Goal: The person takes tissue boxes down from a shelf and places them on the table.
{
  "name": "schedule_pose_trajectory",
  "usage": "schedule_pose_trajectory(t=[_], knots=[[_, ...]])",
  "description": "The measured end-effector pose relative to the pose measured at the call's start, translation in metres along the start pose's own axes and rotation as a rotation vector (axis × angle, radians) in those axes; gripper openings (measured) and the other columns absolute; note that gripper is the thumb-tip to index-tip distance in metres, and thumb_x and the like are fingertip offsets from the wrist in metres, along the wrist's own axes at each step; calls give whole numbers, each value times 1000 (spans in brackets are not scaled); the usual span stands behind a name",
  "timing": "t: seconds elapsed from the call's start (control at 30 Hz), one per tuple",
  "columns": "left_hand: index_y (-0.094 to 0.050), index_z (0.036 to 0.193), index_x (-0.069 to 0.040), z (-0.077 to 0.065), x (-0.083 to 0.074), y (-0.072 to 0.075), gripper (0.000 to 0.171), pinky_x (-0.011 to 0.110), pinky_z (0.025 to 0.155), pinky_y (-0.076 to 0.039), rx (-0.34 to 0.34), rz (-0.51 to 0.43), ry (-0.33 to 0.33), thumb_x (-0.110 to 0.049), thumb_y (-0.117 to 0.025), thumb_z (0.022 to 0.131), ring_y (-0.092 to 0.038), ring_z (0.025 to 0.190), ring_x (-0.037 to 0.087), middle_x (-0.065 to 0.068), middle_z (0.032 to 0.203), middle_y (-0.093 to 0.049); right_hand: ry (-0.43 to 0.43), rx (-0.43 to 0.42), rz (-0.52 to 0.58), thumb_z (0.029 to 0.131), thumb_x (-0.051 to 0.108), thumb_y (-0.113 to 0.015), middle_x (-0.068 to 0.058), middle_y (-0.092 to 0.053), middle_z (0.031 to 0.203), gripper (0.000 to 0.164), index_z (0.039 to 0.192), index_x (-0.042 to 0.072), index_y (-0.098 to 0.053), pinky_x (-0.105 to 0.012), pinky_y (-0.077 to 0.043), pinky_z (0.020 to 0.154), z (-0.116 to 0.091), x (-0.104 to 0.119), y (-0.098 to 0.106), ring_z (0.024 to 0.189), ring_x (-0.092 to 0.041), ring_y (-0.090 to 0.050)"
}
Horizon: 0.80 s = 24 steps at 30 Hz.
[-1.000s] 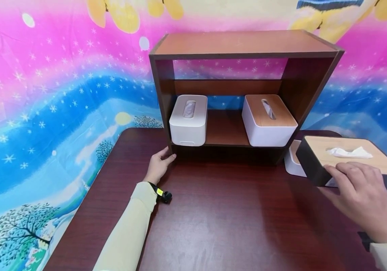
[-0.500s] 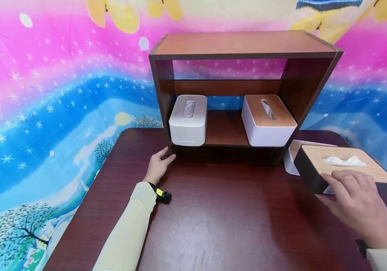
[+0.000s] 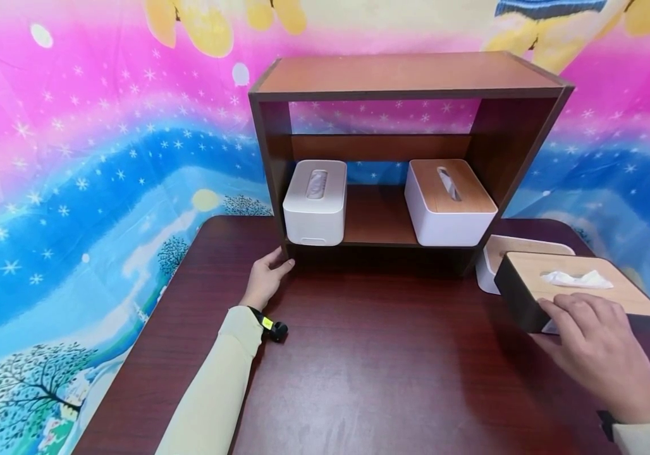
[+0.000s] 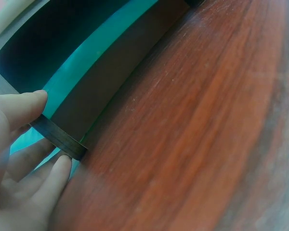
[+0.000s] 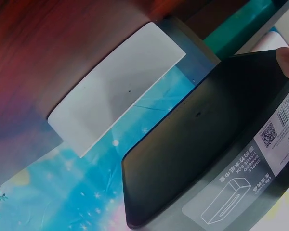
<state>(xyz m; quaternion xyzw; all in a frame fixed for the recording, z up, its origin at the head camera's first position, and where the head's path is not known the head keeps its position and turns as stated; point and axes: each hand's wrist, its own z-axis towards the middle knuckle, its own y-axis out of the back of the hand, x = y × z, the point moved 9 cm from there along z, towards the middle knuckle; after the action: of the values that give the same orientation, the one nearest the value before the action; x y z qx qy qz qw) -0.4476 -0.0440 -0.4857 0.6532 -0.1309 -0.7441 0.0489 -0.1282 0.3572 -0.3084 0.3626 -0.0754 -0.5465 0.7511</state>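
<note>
My right hand (image 3: 600,354) holds a black tissue box (image 3: 578,264) with a wooden lid, white tissue poking from its slot. In the right wrist view the box shows its dark underside and a printed label (image 5: 226,192). My left hand (image 3: 265,281) grips the foot of the brown shelf's left side panel (image 4: 62,137), thumb on one face and fingers on the other. On the shelf (image 3: 416,72) stand a white tissue box (image 3: 315,221) at left and a white one with a wooden lid (image 3: 453,227) at right.
Another white tissue box (image 3: 489,265) with a wooden lid sits on the table (image 3: 359,354) against the shelf's right side, partly hidden by the black box. A patterned cloth backdrop (image 3: 103,158) hangs behind the table.
My right hand has lowered the black tissue box and brought it slightly left, uncovering more of the white box behind it. My left hand stays on the shelf panel.
</note>
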Motion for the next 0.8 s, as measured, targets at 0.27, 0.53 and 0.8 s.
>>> schedule_pose_trajectory(t=[0.27, 0.53, 0.8], knots=[[-50, 126, -31, -1, -1, 1, 53, 35, 91, -39, -1, 9, -15, -40, -67, 77, -42, 116, 10, -4, 119, -55, -5, 46, -7, 92, 52, -30, -26, -52, 93, 68, 99, -9, -58, -56, -32, 68, -4, 0, -2, 86, -45, -46], [-50, 127, -31, -1, -1, 1, 52, 34, 88, -41, 8, 0, -7, -38, -67, 78, -43, 115, 10, -4, 119, -55, 1, 37, -1, 92, 52, -31, -26, -53, 92, 66, 98, -9, -58, -56, -32, 65, -8, -1, -2, 85, -45, -46], [-50, 126, -30, -1, -1, 2, 50, 36, 88, -41, 2, -4, -9, -33, -66, 80, -42, 116, 11, -4, 119, -55, -14, 56, 24, 91, 53, -31, -26, -52, 92, 68, 97, -9, -58, -56, -32, 66, -11, -1, -4, 85, -45, -46]])
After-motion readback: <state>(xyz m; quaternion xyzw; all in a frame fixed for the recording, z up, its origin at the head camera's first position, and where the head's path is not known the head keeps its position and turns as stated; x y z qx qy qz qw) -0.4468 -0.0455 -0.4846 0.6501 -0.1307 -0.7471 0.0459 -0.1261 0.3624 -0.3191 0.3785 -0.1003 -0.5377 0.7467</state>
